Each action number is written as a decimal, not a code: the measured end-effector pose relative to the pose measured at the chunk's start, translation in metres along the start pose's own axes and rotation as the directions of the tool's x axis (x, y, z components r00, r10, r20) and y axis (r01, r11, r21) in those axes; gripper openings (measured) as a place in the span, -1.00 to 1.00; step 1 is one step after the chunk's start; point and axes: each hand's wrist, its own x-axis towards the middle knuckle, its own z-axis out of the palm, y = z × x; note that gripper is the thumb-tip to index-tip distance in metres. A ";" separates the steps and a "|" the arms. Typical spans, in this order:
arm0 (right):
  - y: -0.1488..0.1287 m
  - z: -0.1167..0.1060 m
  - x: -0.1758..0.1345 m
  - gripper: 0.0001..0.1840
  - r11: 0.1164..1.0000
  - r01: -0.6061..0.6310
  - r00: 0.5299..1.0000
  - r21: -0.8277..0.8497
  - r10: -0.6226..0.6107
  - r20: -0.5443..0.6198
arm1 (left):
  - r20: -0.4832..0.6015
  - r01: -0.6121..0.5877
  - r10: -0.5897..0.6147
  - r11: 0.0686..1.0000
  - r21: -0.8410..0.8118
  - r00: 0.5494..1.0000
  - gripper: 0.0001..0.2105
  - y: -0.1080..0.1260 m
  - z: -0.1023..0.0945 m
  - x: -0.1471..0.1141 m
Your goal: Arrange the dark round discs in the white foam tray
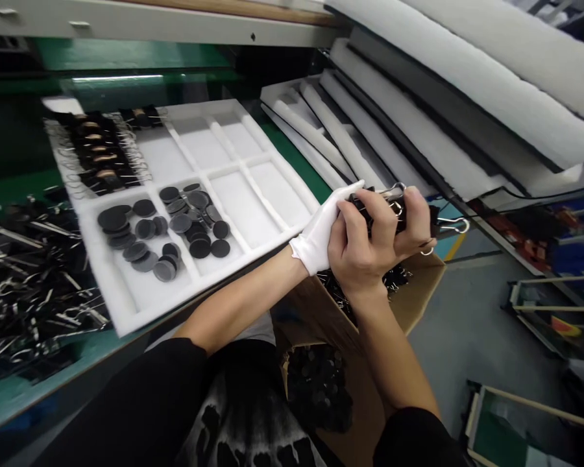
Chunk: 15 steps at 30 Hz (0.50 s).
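A bunch of black binder clips [440,224] with silver wire handles is held between my two hands, right of the foam tray. My bare right hand [370,237] curls its fingers over them. Against their left end sits my left hand [321,230] in a white glove, closed on the same bunch; most of its fingers are hidden behind the right hand. The white foam tray [163,295] is divided into compartments. Black and grey discs [199,227] lie in two near compartments, and rows of binder clips [100,152] fill the far left one.
Loose binder clips [29,272] are heaped on the green table [87,350] at left. Foam sheets [448,91] and trays are stacked at back right. Below my hands stands a cardboard box [425,292] with clips; another box with dark discs [318,389] is nearer me.
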 end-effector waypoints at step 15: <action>-0.295 0.007 0.062 -0.65 0.564 0.320 0.855 0.762 -0.518 0.024 | -0.847 0.370 0.186 0.837 0.402 0.498 -0.39 -0.141 -0.228 -0.031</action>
